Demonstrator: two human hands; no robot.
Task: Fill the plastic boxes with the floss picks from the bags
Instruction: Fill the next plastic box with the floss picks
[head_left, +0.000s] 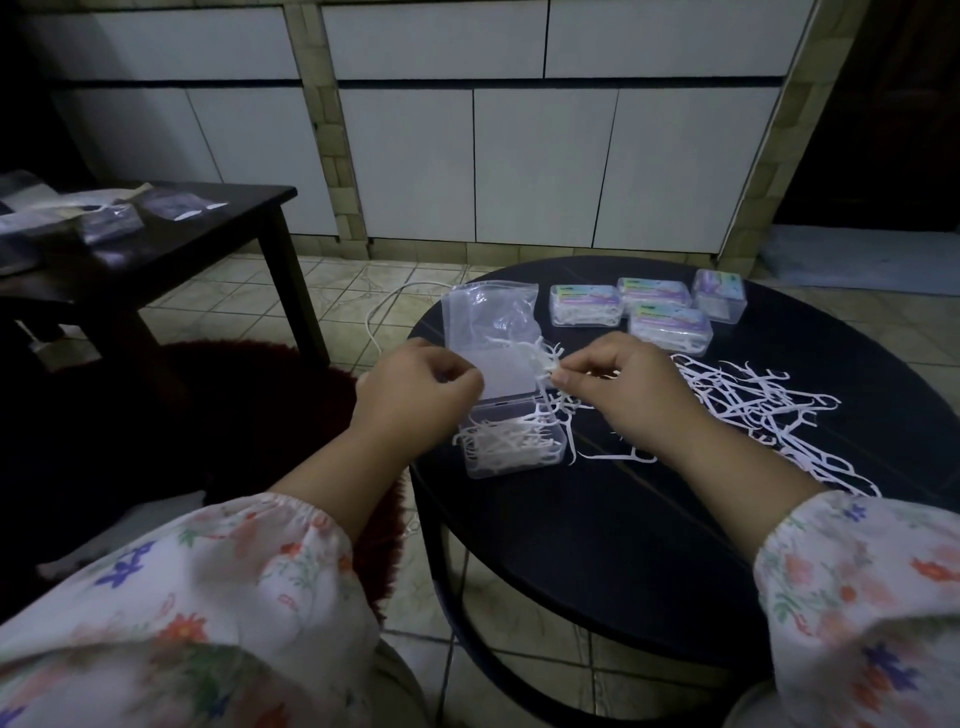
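An open clear plastic box (511, 447) holding white floss picks stands near the left edge of the round black table (649, 545), its lid (506, 376) raised. My left hand (415, 395) has its fingers curled at the lid's left edge. My right hand (628, 389) pinches a small bunch of floss picks (545, 364) just right of the lid. A clear empty-looking bag (491, 312) lies behind the box. Loose floss picks (753, 410) are spread on the table to the right.
Several closed, filled boxes (670, 325) with coloured labels stand at the table's far side. A dark square table (156, 244) at the left carries more bags (111, 223). A white cable (384, 306) lies on the tiled floor, beside a dark red rug (234, 374).
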